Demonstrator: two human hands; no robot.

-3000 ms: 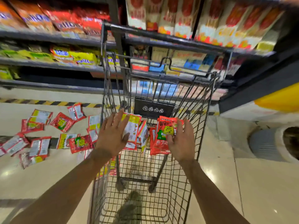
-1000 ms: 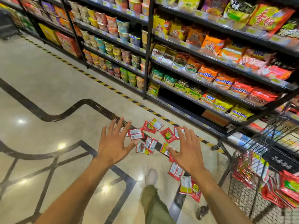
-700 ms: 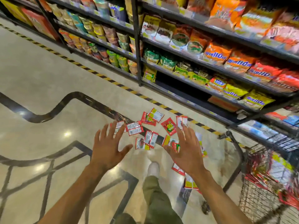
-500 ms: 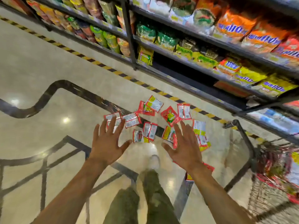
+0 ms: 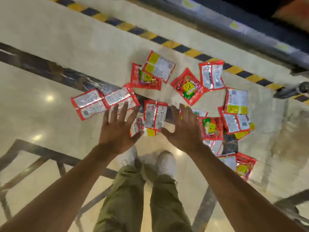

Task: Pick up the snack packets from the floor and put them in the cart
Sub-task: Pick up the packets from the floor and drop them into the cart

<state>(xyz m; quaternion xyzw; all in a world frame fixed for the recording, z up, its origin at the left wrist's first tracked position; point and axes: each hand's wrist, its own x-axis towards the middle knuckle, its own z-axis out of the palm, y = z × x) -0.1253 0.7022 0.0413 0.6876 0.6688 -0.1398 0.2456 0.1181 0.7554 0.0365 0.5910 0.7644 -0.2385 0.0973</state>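
Ahead of shoes: packets lie scattered flat on floor. Left hand and right hand hover over the nearest ones, fingers spread, empty. Packets look light, crinkly, slick; pinch edge seams.

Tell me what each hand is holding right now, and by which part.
Nothing is held. The left hand and right hand are open, fingers spread, over the snack packets on the floor; no packet is gripped.
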